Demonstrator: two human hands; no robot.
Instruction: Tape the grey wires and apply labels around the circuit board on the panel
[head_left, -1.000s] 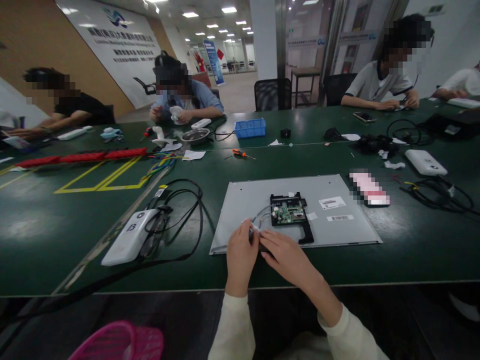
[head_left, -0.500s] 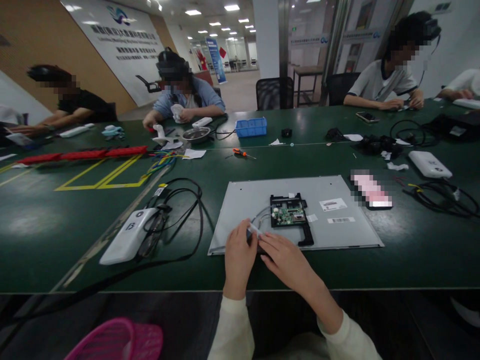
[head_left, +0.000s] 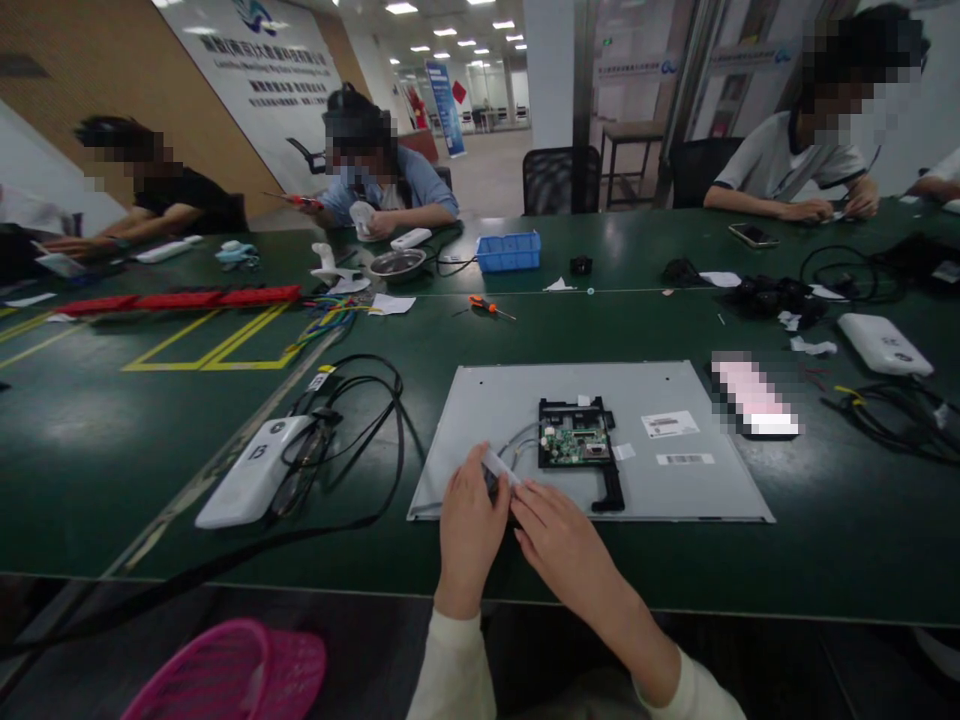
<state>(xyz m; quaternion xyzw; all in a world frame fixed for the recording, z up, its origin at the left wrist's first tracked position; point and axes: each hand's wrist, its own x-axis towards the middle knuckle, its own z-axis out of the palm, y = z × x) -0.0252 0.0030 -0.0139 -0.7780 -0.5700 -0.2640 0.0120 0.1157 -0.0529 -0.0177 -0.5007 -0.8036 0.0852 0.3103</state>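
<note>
Both hands have barely shifted: left hand and right hand pinch a white connector strip beside the circuit board, steadying it.

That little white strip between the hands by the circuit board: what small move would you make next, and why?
Probably ease the white strip toward the circuit board. Both the left hand and the right hand pinch at it on the grey panel, beside wires running to the board.

- The metal panel lies flat on the surface straight before you.
- The circuit board sits on the panel's middle.
- Left of the panel lies a device among cables.
- Behind the panel lies a screwdriver; farther back, a bin.
</note>
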